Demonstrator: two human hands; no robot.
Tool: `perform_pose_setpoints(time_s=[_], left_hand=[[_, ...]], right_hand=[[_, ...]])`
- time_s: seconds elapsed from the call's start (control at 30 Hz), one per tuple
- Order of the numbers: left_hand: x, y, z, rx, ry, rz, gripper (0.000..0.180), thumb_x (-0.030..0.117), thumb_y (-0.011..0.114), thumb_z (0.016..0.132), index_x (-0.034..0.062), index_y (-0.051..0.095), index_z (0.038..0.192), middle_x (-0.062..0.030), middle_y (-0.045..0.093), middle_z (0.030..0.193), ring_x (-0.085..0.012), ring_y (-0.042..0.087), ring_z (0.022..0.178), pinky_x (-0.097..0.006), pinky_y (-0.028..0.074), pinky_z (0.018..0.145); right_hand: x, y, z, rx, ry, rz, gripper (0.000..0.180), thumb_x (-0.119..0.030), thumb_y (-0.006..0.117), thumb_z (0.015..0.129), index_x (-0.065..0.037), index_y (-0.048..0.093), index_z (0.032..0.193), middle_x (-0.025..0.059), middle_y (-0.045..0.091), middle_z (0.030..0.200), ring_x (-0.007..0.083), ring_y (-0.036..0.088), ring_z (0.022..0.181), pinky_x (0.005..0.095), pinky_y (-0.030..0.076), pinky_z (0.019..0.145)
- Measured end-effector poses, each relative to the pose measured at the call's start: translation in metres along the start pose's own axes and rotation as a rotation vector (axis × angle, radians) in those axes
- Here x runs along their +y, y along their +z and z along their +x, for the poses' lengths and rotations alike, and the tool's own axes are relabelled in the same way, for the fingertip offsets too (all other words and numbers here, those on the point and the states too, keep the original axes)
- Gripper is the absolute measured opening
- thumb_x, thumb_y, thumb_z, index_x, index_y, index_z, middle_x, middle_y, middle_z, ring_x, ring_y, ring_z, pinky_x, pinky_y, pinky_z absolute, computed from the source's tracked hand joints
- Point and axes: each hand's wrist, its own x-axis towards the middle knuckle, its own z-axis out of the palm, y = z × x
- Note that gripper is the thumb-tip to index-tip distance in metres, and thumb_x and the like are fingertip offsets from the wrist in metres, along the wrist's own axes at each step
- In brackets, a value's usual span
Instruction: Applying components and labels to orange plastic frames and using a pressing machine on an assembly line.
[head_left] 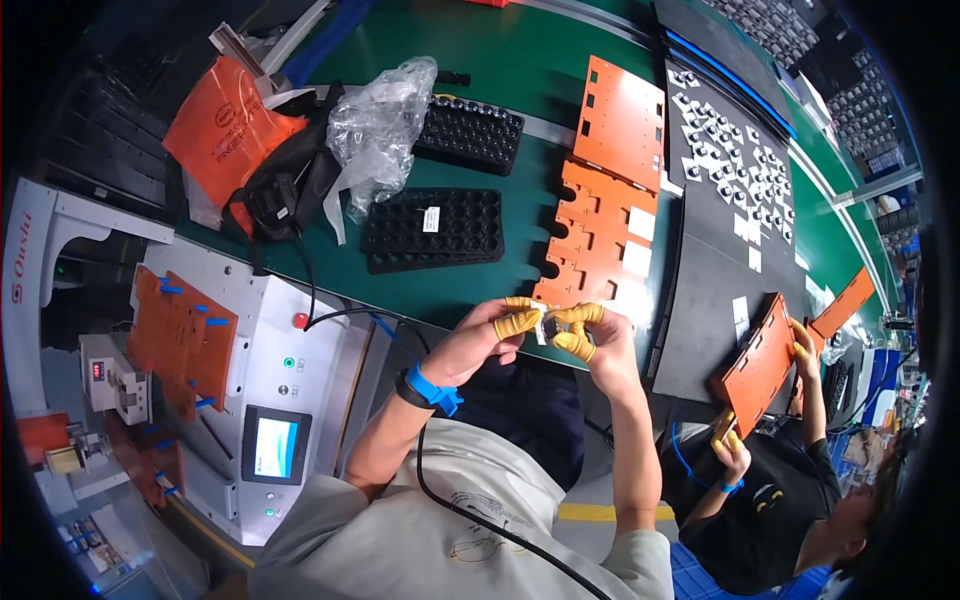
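My left hand (492, 335) and my right hand (590, 335) meet in front of me, both with yellow finger cots on the fingertips. Together they pinch a small dark and white component (548, 325) between them. A blue wrist strap (432, 388) with a black cord circles my left wrist. The hands hover over the near edge of the green work surface (520, 70), just in front of an orange cut-out fixture plate (590, 240).
Two black pocketed trays (433, 228) lie to the left, beside a crumpled clear plastic bag (380, 125). A black mat (720, 190) carries several small white parts. A machine with a small screen (275, 445) stands at my left. A neighbouring person's hands (800, 345) hold an orange plate (760, 365).
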Motion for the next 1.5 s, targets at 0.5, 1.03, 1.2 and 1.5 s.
perform_pose_setpoints(time_s=[0.5,1.03,1.2,1.5], left_hand=[[0.001,0.012,0.003,0.105,0.083,0.188,0.038,0.028,0.067,0.099,0.003,0.062,0.128,0.0054,0.059,0.09,-0.0006,0.042,0.062,-0.019,0.034,0.053],[0.008,0.027,-0.017,-0.004,0.354,0.418,0.057,0.007,0.083,0.083,-0.0043,0.056,0.132,-0.011,0.066,0.125,-0.0151,0.062,0.115,-0.03,0.049,0.102],[0.005,0.026,-0.017,-0.027,0.42,0.419,0.06,0.005,0.084,0.081,-0.0041,0.056,0.133,-0.0105,0.066,0.126,-0.0159,0.061,0.117,-0.031,0.048,0.103],[-0.009,0.019,-0.006,0.062,0.223,0.287,0.046,0.017,0.074,0.093,-0.0019,0.059,0.132,-0.0032,0.067,0.107,-0.0066,0.06,0.087,-0.023,0.049,0.074]], right_hand=[[0.006,-0.001,-0.005,0.03,0.005,0.001,0.02,-0.008,0.082,0.084,-0.001,0.071,0.1,-0.0021,0.068,0.091,0.0061,0.053,0.08,0.024,0.043,0.072],[-0.022,-0.005,-0.021,0.009,-0.532,-0.518,0.034,-0.018,0.088,0.072,-0.004,0.076,0.102,0.0043,0.055,0.072,0.0221,0.048,0.066,0.035,0.039,0.066],[-0.026,-0.002,-0.023,0.02,-0.646,-0.599,0.031,-0.019,0.088,0.072,-0.005,0.074,0.096,0.0042,0.056,0.072,0.0235,0.049,0.065,0.0358,0.037,0.065],[-0.036,-0.009,-0.017,-0.088,-0.301,-0.578,0.033,-0.017,0.085,0.077,-0.003,0.072,0.104,0.0043,0.054,0.069,0.0202,0.049,0.067,0.0336,0.041,0.067]])
